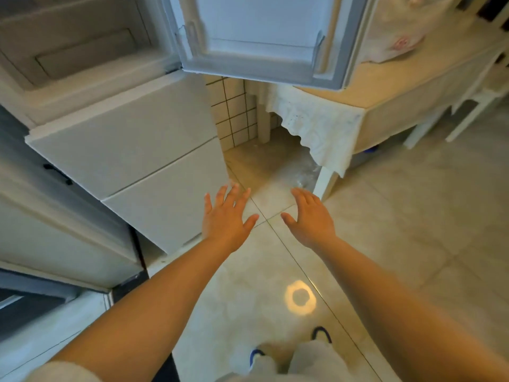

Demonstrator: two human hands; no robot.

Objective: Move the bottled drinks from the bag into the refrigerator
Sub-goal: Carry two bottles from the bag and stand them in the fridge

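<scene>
The white refrigerator [132, 150] stands at the left with its upper door [256, 37] swung open toward me; the door's inner shelf shows nothing in it. The open compartment [82, 48] at top left shows a pale drawer front. A white plastic bag [396, 37] with a red print lies on the table at the upper right. No bottles are visible. My left hand [228, 216] and my right hand [311, 213] are stretched out over the floor, palms down, fingers spread, holding nothing.
A table [385, 86] with a lace-edged cloth stands at the right, close to the open door. A tiled wall [234, 111] sits between refrigerator and table. Glossy floor tiles [413, 216] stretch ahead and right. My feet in blue slippers [321, 333] are below.
</scene>
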